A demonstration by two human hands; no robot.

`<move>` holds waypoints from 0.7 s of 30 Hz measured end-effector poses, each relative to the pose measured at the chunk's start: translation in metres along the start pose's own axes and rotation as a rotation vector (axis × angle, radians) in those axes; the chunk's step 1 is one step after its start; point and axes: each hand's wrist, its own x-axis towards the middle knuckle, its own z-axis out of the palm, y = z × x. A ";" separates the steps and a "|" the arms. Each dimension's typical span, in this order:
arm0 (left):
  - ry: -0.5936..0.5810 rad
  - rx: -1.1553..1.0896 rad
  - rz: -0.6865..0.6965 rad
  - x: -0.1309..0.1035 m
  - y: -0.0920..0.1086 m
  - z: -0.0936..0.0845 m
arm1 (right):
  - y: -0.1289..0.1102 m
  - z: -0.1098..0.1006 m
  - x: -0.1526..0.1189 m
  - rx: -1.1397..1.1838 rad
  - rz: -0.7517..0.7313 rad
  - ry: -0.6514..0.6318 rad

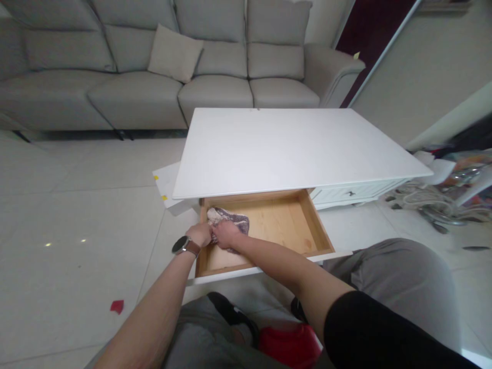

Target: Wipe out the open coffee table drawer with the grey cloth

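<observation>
A patterned purple-and-white cloth (239, 221) lies bunched in the left part of an open wooden drawer (277, 220). My right hand (226, 234) reaches across into the drawer with its fingers closed on the cloth. Beside it, at the drawer's left wall, my left hand (200, 234) is closed on the cloth's left edge; a watch with a brown strap sits on that wrist. Both hands almost touch each other, and their fingertips are partly hidden.
The drawer juts from a white coffee table (292, 148); a second, closed drawer (346, 193) is to the right. A white box (169, 184) stands at the table's left. Behind is a grey sofa (134, 97). A red scrap (117, 306) and a red object (290, 346) lie low.
</observation>
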 end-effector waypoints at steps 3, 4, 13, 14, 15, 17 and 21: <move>-0.022 0.018 0.001 -0.001 0.000 -0.001 | 0.043 -0.012 -0.013 0.025 0.214 -0.007; -0.027 0.021 0.004 -0.001 0.000 0.000 | 0.062 -0.016 -0.021 0.023 0.306 -0.015; -0.042 0.029 0.037 0.000 0.001 -0.001 | 0.198 -0.024 -0.165 -0.161 0.710 -0.040; -0.041 0.030 0.038 0.000 0.001 -0.002 | 0.200 -0.019 -0.175 -0.178 0.705 -0.050; -0.040 0.031 0.035 0.000 0.001 -0.002 | 0.200 -0.014 -0.182 -0.176 0.697 -0.050; -0.039 0.030 0.026 0.000 0.001 -0.003 | 0.197 -0.005 -0.187 -0.090 0.665 -0.045; 0.003 0.007 0.012 -0.004 0.003 -0.005 | 0.200 -0.005 -0.181 0.174 0.570 -0.082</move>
